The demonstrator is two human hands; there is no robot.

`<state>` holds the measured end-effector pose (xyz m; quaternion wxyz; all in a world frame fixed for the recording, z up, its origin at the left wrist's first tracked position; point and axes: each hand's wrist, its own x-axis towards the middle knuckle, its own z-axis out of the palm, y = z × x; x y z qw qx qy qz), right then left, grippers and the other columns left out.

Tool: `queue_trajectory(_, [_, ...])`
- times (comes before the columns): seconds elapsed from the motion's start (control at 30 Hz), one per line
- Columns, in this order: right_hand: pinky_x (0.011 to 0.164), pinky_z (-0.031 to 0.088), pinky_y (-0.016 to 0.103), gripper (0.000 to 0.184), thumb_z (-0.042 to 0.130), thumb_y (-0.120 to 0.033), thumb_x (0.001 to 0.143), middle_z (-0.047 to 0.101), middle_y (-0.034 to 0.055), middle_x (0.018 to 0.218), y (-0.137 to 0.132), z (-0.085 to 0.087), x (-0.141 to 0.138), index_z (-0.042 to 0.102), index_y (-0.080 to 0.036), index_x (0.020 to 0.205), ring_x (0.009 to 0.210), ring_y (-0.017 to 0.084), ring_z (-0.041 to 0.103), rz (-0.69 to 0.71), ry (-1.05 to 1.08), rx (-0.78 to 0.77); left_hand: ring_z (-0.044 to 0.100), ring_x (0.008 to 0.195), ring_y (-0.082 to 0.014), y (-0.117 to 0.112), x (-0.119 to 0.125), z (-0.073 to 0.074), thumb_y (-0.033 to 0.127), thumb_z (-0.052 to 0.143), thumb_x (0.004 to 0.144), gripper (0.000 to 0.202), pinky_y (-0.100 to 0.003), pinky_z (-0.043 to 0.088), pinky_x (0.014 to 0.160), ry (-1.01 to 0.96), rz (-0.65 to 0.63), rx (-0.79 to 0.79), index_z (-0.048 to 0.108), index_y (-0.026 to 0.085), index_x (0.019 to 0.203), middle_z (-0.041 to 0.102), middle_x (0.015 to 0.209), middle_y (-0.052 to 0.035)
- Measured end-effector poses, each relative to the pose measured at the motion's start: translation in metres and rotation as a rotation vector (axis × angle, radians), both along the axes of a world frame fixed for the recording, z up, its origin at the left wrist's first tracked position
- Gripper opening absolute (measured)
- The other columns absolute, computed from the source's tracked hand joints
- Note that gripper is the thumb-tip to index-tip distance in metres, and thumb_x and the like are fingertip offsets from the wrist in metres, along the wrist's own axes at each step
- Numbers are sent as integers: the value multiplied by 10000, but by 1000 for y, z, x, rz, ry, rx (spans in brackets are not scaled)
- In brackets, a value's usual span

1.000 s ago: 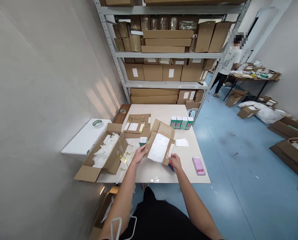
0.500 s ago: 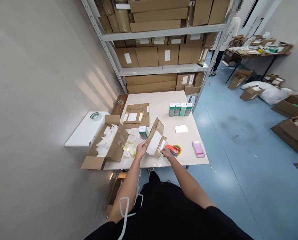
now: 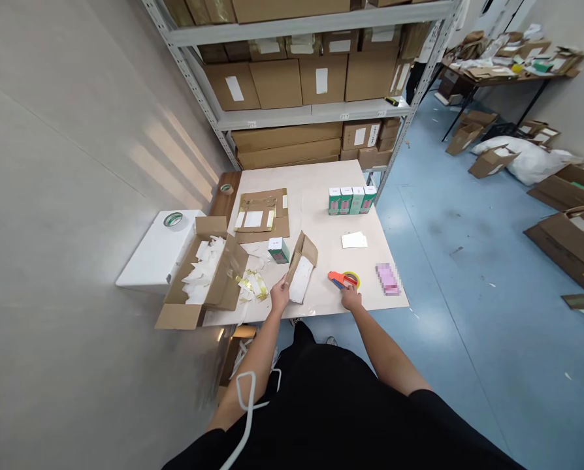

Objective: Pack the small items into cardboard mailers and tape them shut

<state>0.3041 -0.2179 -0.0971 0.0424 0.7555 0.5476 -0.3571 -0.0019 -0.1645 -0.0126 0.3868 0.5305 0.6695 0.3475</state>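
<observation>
Cardboard mailer (image 3: 300, 266), half folded and standing tilted on its near edge on the table (image 3: 321, 225), with a white label on its inner face; the print on the label is too small to read. Left hand (image 3: 279, 297) has its fingers closed on the mailer's near left corner, forearm stretched forward from the body and wrist about level with the table edge. Just beyond this grip and slightly left stands a small green-and-white box (image 3: 278, 249), its lettering illegible; left of the grip lie loose gold-and-white strips (image 3: 251, 286) and an open carton (image 3: 208, 277) filled with white packets. Right of the grip, near the front edge, lies a tape dispenser (image 3: 343, 279) with an orange handle and a yellow roll; the right hand (image 3: 351, 298) rests against its near side, arm extended, and whether the fingers are closed around it cannot be told. Farther right lies a pink item (image 3: 387, 279), blurred. Beyond the grip lie a white card (image 3: 354, 240), a stack of flat cardboard (image 3: 261, 215) and a row of four green boxes (image 3: 351, 200). Nothing stands between either hand and its object.
</observation>
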Motion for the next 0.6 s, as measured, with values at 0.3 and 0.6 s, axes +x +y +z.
queue_trajectory(0.3, [1221,359,494,677,780,-273,787,478,150,1587,6,31,-32,609,-220,1441,1504,343,389,37,292,348,583,1390,-247,-8,39,-3,173,504,978,483,-359,424,1192,-24,68,-73,648,173,1439,641,1454,-77])
queue_trajectory(0.6, [1067,524,409,631,550,-129,868,653,120,1439,24,55,-100,559,-216,1493,1226,279,672,-27,338,625,677,1239,-273,15,82,-11,399,591,979,468,-408,505,1081,-251,-44,-87,677,196,1392,744,1290,-130])
